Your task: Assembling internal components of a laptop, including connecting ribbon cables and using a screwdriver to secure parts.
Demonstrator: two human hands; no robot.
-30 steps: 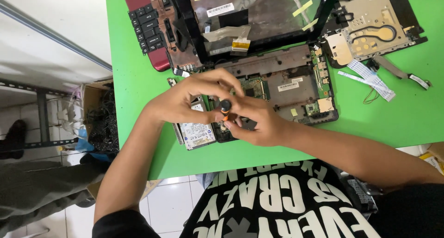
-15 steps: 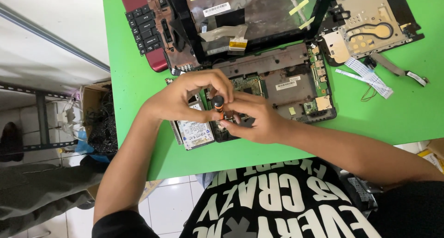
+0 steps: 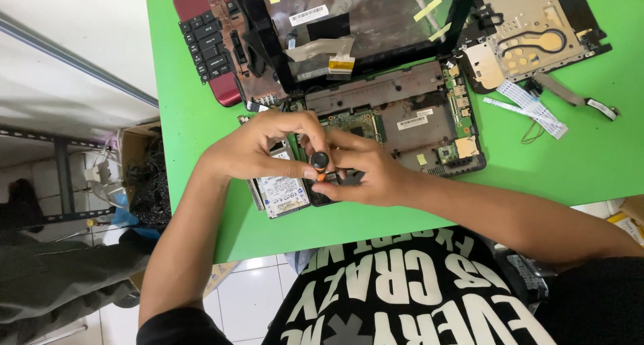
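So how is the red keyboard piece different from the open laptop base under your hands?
The red keyboard piece lies untouched at the table's far left corner; the laptop base sits mid-table beneath the left hand and right hand. The former shows black keys, the latter bare green circuit boards. Both lie flat.

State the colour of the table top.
Bright green table top, shown best in the head view.

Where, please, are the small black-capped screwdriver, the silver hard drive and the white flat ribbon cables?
small black-capped screwdriver (image 3: 320, 161), head view, on its round black cap.
silver hard drive (image 3: 282, 192), head view, on its labelled top.
white flat ribbon cables (image 3: 530, 107), head view, mid-strip.
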